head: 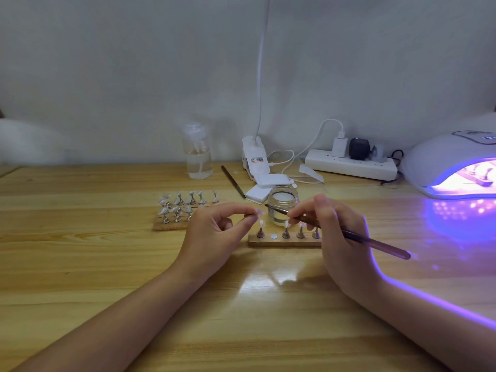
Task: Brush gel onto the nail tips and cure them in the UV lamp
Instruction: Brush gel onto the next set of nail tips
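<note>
Fingers of the left hand (214,232) pinch a small clear nail tip (258,212) between thumb and forefinger, with the other fingers curled loosely underneath. Fingers of the right hand (338,237) are closed around a dark brush (349,233), whose bristle end points left toward the nail tip and stops just short of it.

Both forearms rest on a wide wooden table (107,264). At the far right sits a white UV lamp (442,162), lit purple inside; a wooden strip of stands can be made out within its opening, and its glow spills across the tabletop. Behind it against the wall lies a white power strip (349,166) with plugs in it. A clear pump bottle (198,154), roughly half full of clear liquid, stands at the back centre, near a white clip lamp base (253,159).

Between the hands, a wooden holder (281,241) carries a row of metal stands, several topped with nail tips. Just behind it is an open glass jar (283,204) holding clear gel. A second wooden holder (171,222) to the left bears two rows of stands with tips. A spare brush (233,181) lies beside white pads (264,183).
</note>
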`<control>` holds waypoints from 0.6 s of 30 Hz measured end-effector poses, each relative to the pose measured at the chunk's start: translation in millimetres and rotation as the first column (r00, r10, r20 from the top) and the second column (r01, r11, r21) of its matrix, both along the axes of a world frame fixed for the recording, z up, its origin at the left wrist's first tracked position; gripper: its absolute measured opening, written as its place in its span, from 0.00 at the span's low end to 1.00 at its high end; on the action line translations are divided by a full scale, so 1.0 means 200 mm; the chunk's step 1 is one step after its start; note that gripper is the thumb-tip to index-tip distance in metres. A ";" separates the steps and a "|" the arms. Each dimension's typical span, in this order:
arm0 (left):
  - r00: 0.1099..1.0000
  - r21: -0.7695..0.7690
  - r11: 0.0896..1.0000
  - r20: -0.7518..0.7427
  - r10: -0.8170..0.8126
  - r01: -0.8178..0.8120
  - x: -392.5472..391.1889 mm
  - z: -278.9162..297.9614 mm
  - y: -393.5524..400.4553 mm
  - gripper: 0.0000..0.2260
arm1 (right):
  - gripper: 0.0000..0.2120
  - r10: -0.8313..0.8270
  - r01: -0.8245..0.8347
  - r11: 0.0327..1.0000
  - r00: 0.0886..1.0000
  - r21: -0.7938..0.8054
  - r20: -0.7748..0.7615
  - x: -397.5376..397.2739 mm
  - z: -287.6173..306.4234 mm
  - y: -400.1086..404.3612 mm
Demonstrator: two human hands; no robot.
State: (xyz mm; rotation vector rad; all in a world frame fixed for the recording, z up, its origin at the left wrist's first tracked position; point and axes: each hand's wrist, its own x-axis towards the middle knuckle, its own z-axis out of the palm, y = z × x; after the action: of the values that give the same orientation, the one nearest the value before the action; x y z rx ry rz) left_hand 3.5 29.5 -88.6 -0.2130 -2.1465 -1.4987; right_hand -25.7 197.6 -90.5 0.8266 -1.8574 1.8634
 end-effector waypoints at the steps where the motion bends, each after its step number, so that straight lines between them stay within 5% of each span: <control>1: 1.000 -0.013 1.000 -0.008 -0.001 0.001 0.00 0.00 0.00 0.10 | 0.17 -0.005 0.005 1.000 1.000 0.015 -0.003 0.00 0.00 0.00; 18: 0.999 -0.036 0.999 -0.029 -0.028 0.027 -0.01 -0.01 0.01 0.09 | 0.20 0.046 -0.047 0.996 0.999 0.076 0.016 0.02 0.01 -0.01</control>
State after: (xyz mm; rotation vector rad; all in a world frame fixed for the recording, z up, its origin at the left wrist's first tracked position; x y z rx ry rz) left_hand 1.9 31.2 -89.9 -0.2759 -2.1562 -1.4647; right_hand -21.3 195.2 -88.8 0.8921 -1.9450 1.8401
